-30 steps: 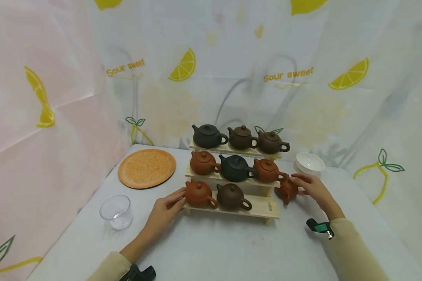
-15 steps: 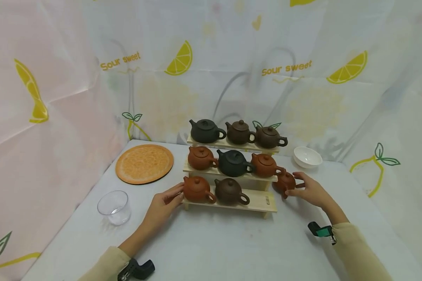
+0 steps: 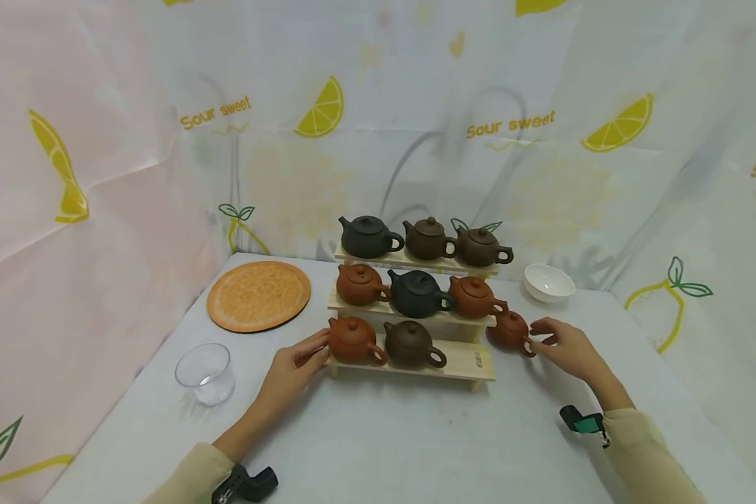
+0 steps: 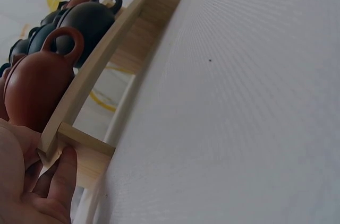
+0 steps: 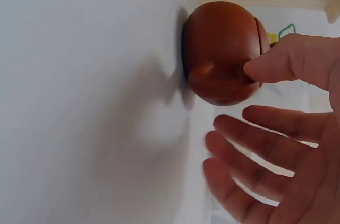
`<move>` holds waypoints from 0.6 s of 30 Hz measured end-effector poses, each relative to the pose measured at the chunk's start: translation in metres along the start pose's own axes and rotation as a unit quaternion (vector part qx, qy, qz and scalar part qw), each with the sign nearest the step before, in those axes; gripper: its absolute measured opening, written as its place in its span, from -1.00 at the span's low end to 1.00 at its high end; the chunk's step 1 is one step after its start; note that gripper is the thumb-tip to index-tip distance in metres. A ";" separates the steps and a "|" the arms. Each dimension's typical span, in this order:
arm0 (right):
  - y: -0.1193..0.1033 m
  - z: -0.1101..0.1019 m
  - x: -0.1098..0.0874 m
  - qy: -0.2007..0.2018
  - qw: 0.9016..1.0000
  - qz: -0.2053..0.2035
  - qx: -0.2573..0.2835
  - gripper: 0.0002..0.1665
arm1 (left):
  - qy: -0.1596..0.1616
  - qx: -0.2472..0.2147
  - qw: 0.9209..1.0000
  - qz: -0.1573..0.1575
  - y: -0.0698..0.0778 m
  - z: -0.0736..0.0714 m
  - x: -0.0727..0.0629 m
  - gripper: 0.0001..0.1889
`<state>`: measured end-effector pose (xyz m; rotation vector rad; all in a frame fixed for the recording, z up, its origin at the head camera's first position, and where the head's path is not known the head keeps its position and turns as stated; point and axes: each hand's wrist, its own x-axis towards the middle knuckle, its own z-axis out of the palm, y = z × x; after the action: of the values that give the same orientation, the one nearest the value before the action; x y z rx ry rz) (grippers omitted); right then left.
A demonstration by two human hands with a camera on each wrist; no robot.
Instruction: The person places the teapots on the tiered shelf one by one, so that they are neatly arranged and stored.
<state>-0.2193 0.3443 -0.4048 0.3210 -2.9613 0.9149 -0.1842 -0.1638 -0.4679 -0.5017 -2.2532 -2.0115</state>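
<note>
A reddish-brown teapot [image 3: 509, 332] stands on the table by the right end of a three-tier wooden rack [image 3: 463, 358], its handle toward my right hand [image 3: 570, 350]. In the right wrist view my thumb [image 5: 287, 65] overlaps the teapot near its handle; the other fingers are spread, apart from it. My left hand [image 3: 292, 371] grips the left end of the rack's bottom shelf, its fingers [image 4: 64, 181] beneath the board by the leg. A second reddish-brown teapot [image 3: 353, 341] and a dark brown teapot [image 3: 411, 344] sit on that shelf, the former beside my left hand.
Several teapots, including a black teapot [image 3: 416, 294], fill the upper tiers. A clear glass cup [image 3: 206, 378] and a round orange-brown board [image 3: 258, 296] lie to the left. Behind the right hand is a white bowl [image 3: 549, 283]. A lemon-print cloth [image 3: 378, 168] hangs behind.
The teapot by the rack's right end has turned, its handle swinging from the front round to the right. My right hand has loosened and shifted slightly right. The left hand stays put.
</note>
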 end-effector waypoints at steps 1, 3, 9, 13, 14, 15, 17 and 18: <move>0.001 0.001 -0.001 0.007 1.000 0.002 0.000 -0.66 | 0.000 0.001 1.000 -0.001 0.000 0.000 0.000 -0.59; 0.002 0.002 -0.002 0.018 1.000 0.007 0.002 -0.77 | 0.000 0.002 1.000 -0.004 0.000 0.000 0.000 -0.59; 0.005 0.010 -0.002 0.006 0.993 0.062 0.104 -0.84 | 0.001 0.007 1.000 -0.006 -0.001 -0.001 -0.002 -0.59; 0.008 0.012 -0.001 -0.018 0.973 0.102 0.208 -0.78 | 0.005 -0.001 1.000 0.000 0.000 -0.001 -0.002 -0.60; 0.008 0.013 -0.002 -0.020 0.967 0.111 0.229 -0.77 | 0.005 -0.002 1.000 0.001 0.001 -0.001 -0.002 -0.60; 0.008 0.014 -0.002 -0.020 0.962 0.117 0.245 -0.76 | 0.005 -0.004 1.000 0.000 0.001 -0.001 -0.002 -0.60; 0.010 0.015 -0.004 -0.020 0.956 0.126 0.265 -0.74 | 0.004 -0.005 1.000 0.000 0.000 0.000 -0.001 -0.60; 0.010 0.016 -0.006 -0.020 0.953 0.131 0.271 -0.74 | 0.003 -0.006 1.000 -0.002 0.000 0.001 0.000 -0.60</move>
<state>-0.2150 0.3447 -0.4238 -0.0566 -2.7700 1.7706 -0.1838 -0.1631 -0.4686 -0.4929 -2.2419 -2.0271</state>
